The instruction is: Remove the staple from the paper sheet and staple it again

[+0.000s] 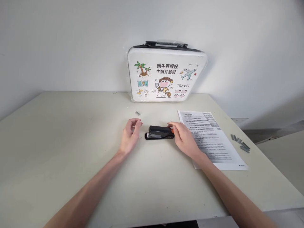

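A black stapler (161, 133) with an orange part at its rear lies on its side or low on the table, its front end pointing left. Around the rear end my right hand (184, 136) is closed, thumb and fingers on the stapler. My left hand (130, 136) rests just left of the stapler's front, apart from it, fingers loosely bent and thumb beside them; I see nothing held there. Beyond that hand lies a short strip of staples (138, 113). A printed sheet of paper (210, 142) lies partly under my right wrist.
Against the wall at the back of the pale table (59, 142) stands a white case (166, 74) with cartoon prints and a black handle. Several staple strips (240, 143) lie near the table's right edge, beyond the paper. Tiny specks dot the front.
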Motion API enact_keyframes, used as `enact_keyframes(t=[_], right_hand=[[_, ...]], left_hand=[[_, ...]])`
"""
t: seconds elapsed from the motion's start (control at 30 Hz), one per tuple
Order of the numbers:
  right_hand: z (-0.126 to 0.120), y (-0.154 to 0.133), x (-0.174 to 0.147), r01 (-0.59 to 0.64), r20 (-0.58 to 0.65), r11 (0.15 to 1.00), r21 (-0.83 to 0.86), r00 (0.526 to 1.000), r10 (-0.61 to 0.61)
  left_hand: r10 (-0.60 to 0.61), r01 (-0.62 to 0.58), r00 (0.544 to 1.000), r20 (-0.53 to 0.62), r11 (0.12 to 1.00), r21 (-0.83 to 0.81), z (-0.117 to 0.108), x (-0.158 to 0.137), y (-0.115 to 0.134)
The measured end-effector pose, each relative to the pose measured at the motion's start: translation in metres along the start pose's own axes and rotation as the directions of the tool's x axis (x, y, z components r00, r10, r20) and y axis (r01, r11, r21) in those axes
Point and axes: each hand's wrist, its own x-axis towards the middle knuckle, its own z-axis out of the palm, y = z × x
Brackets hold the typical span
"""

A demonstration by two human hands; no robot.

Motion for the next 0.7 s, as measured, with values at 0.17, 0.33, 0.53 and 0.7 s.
enact_keyframes(t=[0.17,0.33,0.53,0.7], right_hand=[[0.001,-0.002,-0.001,0.026,0.007,1.0,0.0,1.0,-0.026],[0.001,-0.003,-0.001,0.042,0.039,0.999,0.012,0.998,-0.043],[0.006,0.001,-0.003,0.007,-0.016,0.997,0.073,1.0,-0.006],[0.009,0.006,-0.004,-0.003,-0.046,0.997,0.073,0.999,0.007]], left_hand=[[0.049,-0.048,0.997,-0.056,0.999,0.017,-0.008,0.007,-0.002],[0.039,-0.043,0.989,-0.144,0.999,-0.025,-0.015,0.013,-0.005],[0.012,-0.02,0.985,-0.173,0.999,-0.043,-0.017,0.01,-0.003],[0.007,-0.02,0.982,-0.191,0.998,-0.066,-0.021,0.011,-0.007]])
